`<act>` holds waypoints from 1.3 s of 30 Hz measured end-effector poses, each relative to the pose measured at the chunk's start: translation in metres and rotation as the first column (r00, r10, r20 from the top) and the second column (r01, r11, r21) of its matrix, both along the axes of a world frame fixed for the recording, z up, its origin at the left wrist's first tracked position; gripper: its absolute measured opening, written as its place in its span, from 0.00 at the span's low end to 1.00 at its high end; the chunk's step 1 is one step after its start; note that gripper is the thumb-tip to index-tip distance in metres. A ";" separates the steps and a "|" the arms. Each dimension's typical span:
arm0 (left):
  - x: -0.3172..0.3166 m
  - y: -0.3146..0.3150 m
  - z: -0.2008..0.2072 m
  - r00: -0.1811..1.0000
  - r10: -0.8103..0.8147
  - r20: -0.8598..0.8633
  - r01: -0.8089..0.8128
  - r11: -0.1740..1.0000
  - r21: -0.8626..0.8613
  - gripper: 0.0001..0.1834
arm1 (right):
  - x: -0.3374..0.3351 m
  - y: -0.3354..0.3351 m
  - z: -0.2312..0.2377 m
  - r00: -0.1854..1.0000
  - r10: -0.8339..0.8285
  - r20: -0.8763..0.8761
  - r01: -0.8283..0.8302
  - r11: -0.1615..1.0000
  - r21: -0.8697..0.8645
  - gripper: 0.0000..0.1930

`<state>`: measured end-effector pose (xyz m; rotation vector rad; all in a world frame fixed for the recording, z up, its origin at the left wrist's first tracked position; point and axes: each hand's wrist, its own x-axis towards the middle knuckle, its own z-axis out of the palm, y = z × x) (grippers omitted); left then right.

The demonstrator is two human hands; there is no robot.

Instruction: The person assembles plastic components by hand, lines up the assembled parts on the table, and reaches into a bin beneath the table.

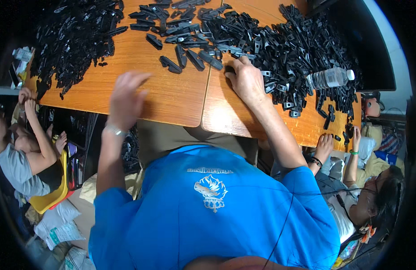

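Note:
On the wooden table (172, 99), my left hand (128, 96) hovers over bare wood, blurred by motion. Its fingers reach to the right, thumb apart, and nothing shows in them. My right hand (247, 81) rests at the near edge of a large heap of black plastic parts (280, 49), its fingers curled. A dark spot shows between its thumb and forefinger, but I cannot make out what it is. Left of that hand lie several long black clip-like pieces (195, 60), apart from the heap.
Another heap of small black parts (75, 40) covers the table's far left. A clear plastic bottle (330, 78) lies on the right heap. Co-workers sit at both sides; one person's hand (324, 146) is at the right table edge. A dark panel (365, 40) stands at the back right.

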<state>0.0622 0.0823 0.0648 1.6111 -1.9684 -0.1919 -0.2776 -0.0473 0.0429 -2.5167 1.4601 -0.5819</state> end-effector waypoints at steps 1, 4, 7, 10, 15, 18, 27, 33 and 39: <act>-0.014 -0.018 -0.004 0.999 -0.031 0.006 0.031 0.998 -0.059 0.23 | 0.002 -0.002 -0.003 0.999 0.001 -0.036 0.000 1.000 0.026 0.10; -0.037 -0.062 -0.018 0.991 -0.088 0.101 0.102 0.985 -0.140 0.21 | 0.002 -0.001 0.001 0.998 -0.001 -0.062 0.005 0.998 0.063 0.09; -0.036 -0.075 -0.021 0.962 -0.107 0.253 0.124 0.991 -0.049 0.16 | 0.003 0.009 0.008 1.000 -0.009 0.013 0.007 0.994 0.106 0.12; -0.033 -0.074 -0.023 0.956 -0.125 0.266 0.116 0.992 0.050 0.13 | 0.010 0.027 0.016 0.950 -0.029 0.311 -0.055 0.964 0.258 0.14; -0.049 -0.056 -0.028 0.932 -0.001 -0.363 0.074 0.980 0.186 0.13 | 0.025 0.052 -0.014 0.849 -0.064 0.525 -0.142 0.929 0.342 0.13; -0.066 -0.039 -0.039 0.269 0.049 -0.962 0.163 0.982 0.096 0.14 | 0.027 0.062 -0.011 0.926 0.094 0.366 -0.176 0.964 0.197 0.11; -0.043 -0.017 -0.052 0.987 0.026 -0.159 -0.045 0.992 -0.117 0.13 | 0.048 0.057 0.009 0.971 0.159 0.181 -0.181 0.977 0.112 0.12; -0.042 -0.012 -0.058 0.981 0.064 -0.183 -0.080 0.993 -0.081 0.13 | 0.080 0.038 -0.015 0.926 0.248 0.286 -0.258 0.966 -0.003 0.14; -0.044 -0.015 -0.063 0.973 0.056 -0.223 -0.061 0.998 -0.017 0.12 | 0.076 0.013 -0.008 0.869 0.427 0.252 -0.448 0.893 0.034 0.12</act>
